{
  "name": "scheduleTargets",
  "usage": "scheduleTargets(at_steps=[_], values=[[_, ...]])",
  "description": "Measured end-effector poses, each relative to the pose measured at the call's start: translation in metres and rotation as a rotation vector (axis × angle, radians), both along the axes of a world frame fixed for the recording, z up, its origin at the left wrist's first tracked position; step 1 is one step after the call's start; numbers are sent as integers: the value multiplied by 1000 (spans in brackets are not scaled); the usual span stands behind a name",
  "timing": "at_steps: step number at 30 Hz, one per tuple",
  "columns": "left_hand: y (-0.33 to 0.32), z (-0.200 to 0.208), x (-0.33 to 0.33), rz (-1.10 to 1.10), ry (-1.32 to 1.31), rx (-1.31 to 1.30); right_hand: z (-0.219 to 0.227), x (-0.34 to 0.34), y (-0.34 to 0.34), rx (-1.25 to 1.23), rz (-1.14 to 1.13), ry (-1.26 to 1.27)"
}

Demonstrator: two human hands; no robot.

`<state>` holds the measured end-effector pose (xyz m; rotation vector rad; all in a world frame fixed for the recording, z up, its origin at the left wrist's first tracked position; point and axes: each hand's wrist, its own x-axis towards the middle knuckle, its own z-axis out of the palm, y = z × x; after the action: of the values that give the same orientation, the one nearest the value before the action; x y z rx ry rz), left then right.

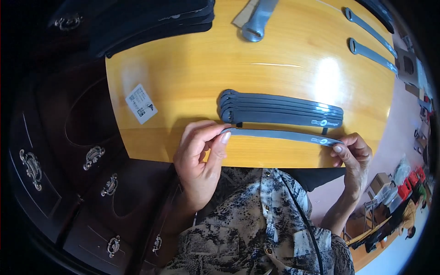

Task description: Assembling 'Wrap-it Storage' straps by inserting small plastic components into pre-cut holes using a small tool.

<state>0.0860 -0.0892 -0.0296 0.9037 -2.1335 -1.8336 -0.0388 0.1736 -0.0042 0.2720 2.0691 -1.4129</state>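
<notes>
A grey strap (275, 134) with a printed mark near its right end is stretched between my two hands. My left hand (199, 153) pinches its left end between thumb and fingers, and my right hand (353, 156) pinches the right end. Just beyond it lies a neat stack of similar straps (279, 109), their slotted rounded ends together at the left. Two short dark tabs poke out from the stack's near side, one by each end. The held strap runs nearly parallel to the stack, above the table's near edge.
On the wooden table (183, 91) lie a white printed label (141, 104), two loose straps (373, 56) at the far right and a grey strap bundle (254, 30) at the far middle. Black stacked material (160, 34) covers the far left corner. Dark drawers (91, 119) stand left; people appear far right.
</notes>
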Motion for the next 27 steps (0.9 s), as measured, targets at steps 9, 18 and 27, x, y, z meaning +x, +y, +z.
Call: scheduleTargets(at_steps=[9,18,27], values=[[-2,-4,-4,41,15,-16,2,1,-1,34,5,60],[-4,-2,-9,44,-27,-50,-7,1,-3,31,-6,139],[-3,1,-12,84,-76,14,-9,2,-3,62,-5,145]])
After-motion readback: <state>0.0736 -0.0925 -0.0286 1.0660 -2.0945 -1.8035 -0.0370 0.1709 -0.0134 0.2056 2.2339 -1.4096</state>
